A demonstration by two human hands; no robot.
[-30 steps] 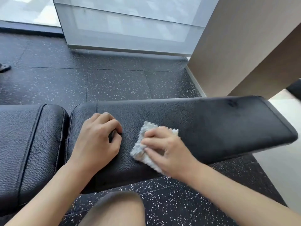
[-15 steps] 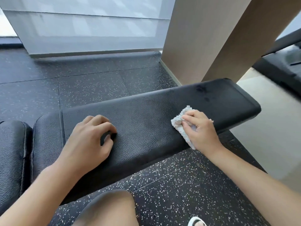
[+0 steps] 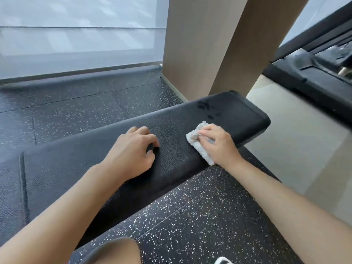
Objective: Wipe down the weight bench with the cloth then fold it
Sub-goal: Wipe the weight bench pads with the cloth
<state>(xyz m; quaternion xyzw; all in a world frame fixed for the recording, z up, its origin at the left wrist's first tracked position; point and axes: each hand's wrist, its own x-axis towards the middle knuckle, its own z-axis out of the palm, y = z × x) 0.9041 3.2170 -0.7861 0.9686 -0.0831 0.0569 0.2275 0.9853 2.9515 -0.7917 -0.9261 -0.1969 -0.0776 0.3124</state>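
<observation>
- The weight bench (image 3: 171,128), black and pebbly-textured, is seen running diagonally from the lower left of the frame up to the right of centre, where its rounded end sits.
- The cloth (image 3: 198,144), a small grey nubby one, is pressed onto the near edge of the pad, just right of centre, with its lower corner hanging over the edge.
- It's covered by the right hand (image 3: 219,144), fingers laid across the top and bent over it, so the cloth is held down and gripped against the pad.
- The left hand (image 3: 131,151) is parked on the bench top near the middle of the frame, fingers curled under like a loose fist, nothing held, knuckles and fingertips resting on the vinyl.
- A few darker smudgy spots (image 3: 206,109) can be made out on the pad, beyond the cloth towards the end.
- Black speckled rubber flooring (image 3: 200,216) is seen under and around the bench.
- A tan pillar (image 3: 200,44) is set at top centre, frosted glass (image 3: 76,35) in the upper left.
- Some dark gym machine (image 3: 323,69) is caught in the upper right, too blurry to identify.
</observation>
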